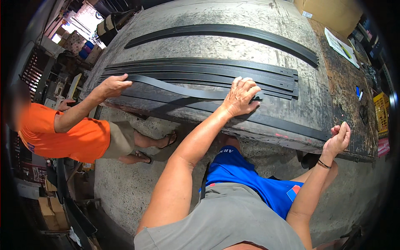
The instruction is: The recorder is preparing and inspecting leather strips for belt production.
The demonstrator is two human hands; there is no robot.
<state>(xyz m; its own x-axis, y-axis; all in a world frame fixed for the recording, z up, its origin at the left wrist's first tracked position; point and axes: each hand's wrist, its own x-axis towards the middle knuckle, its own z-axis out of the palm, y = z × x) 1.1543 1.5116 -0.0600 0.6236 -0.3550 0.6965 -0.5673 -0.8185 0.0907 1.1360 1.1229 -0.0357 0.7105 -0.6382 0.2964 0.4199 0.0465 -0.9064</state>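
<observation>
My left hand [241, 98] is closed over the right end of a long, flat dark strip [179, 89], above the front part of the table. The strip bows toward the left, where a co-worker's hand [114, 86] holds its other end. My right hand [338, 141] is closed, thumb and fingers pinched, at the table's front right. Whatever is in that pinch is too small or hidden to make out. Another black strip [287, 126] lies along the front edge and ends beside my right hand. Behind my left hand lie several black strips [200, 68] side by side, some with slots at their right ends.
Farther back on the worn table [233, 10] lies another bundle of black strips [225, 30]. At right are papers [341, 48], a blue marker [358, 91], a cardboard box [333, 14] and a yellow crate [381, 110]. A co-worker in an orange shirt [66, 135] stands left.
</observation>
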